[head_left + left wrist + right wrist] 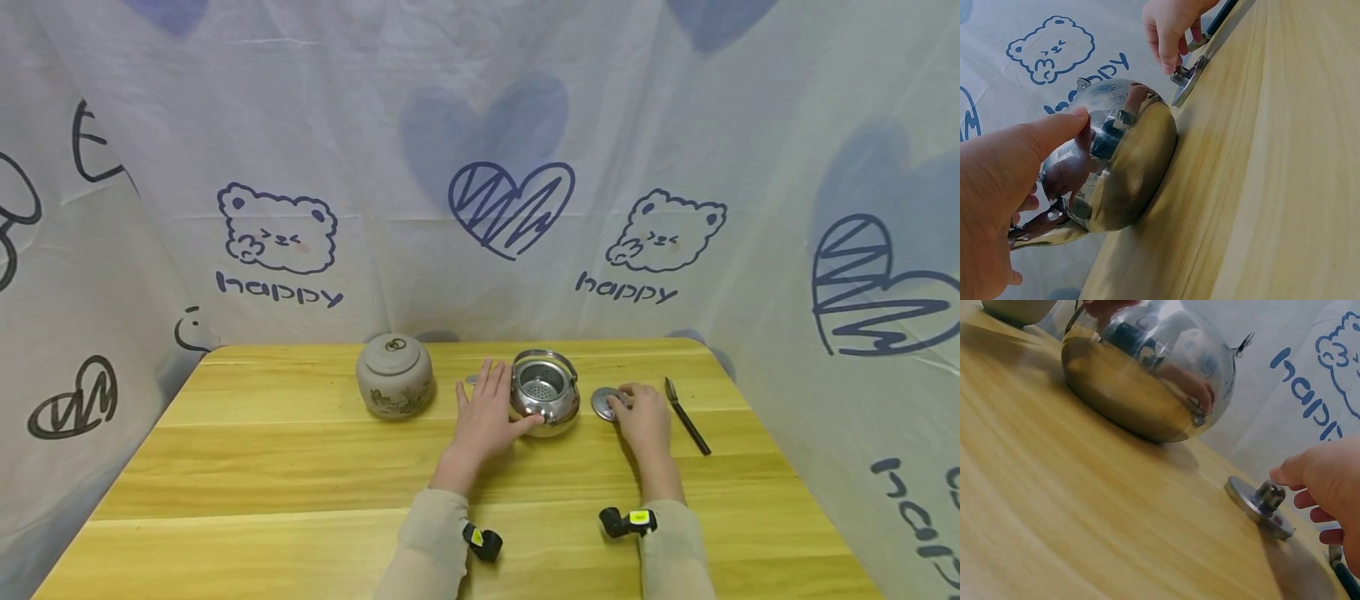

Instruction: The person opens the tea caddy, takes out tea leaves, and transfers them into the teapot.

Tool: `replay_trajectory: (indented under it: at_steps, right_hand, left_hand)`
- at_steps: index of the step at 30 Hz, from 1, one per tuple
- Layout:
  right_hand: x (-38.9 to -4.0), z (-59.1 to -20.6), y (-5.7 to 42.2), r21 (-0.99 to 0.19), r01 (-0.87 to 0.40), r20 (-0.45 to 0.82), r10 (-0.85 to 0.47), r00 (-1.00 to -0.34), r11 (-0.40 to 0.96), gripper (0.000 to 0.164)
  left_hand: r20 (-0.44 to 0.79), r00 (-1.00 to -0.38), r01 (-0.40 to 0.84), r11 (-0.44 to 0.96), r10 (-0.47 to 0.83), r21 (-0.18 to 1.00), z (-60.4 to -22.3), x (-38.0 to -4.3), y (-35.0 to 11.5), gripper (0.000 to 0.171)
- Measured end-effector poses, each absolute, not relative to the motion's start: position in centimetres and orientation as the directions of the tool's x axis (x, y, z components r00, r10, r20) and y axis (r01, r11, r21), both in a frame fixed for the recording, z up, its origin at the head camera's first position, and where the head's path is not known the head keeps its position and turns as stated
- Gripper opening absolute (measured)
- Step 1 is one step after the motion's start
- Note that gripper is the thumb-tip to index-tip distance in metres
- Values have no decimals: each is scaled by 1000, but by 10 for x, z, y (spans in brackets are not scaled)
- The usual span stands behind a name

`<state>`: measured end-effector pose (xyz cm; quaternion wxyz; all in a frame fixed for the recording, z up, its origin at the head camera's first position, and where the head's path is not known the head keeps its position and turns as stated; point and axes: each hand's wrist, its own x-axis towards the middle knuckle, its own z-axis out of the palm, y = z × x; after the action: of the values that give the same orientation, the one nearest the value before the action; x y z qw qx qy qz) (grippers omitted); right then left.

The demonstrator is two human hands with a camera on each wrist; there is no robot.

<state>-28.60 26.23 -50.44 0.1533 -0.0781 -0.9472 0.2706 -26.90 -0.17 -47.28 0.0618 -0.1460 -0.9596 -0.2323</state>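
A shiny steel teapot (550, 414) stands uncovered on the table, with a perforated strainer (542, 385) inside its mouth and its handle raised at the back. My left hand (487, 414) holds the pot's left side, thumb on the front of the belly and fingers over the spout (1054, 226). To the right, the round steel lid (1254, 503) lies knob up on the wood. Close over it is my right hand (647, 414), its fingertips right at the knob (1270, 495) with the thumb and fingers apart.
A lidded grey clay jar (394, 382) with a painted scene stands left of the pot. Right of my right hand lies a slim tool (687, 419) with a black handle and pointed metal tip. A printed curtain (390, 233) hangs behind the wooden table (262, 475).
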Motion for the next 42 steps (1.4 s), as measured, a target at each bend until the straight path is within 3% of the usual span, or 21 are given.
replay_trajectory:
  at_steps: [17, 32, 42]
  right_hand:
    - [-273, -452, 259, -591, -27, 348, 225, -910, 806, 39]
    - [-257, -409, 244, -598, -163, 523, 228, -821, 785, 35]
    - [-249, -393, 218, -551, -362, 674, 146, -724, 752, 32]
  left_hand:
    - [273, -929, 352, 832, 252, 429, -446, -264, -8, 95]
    - [466, -859, 413, 823, 211, 390, -391, -238, -31, 81]
    - [561, -819, 406, 811, 119, 421, -366, -221, -59, 74]
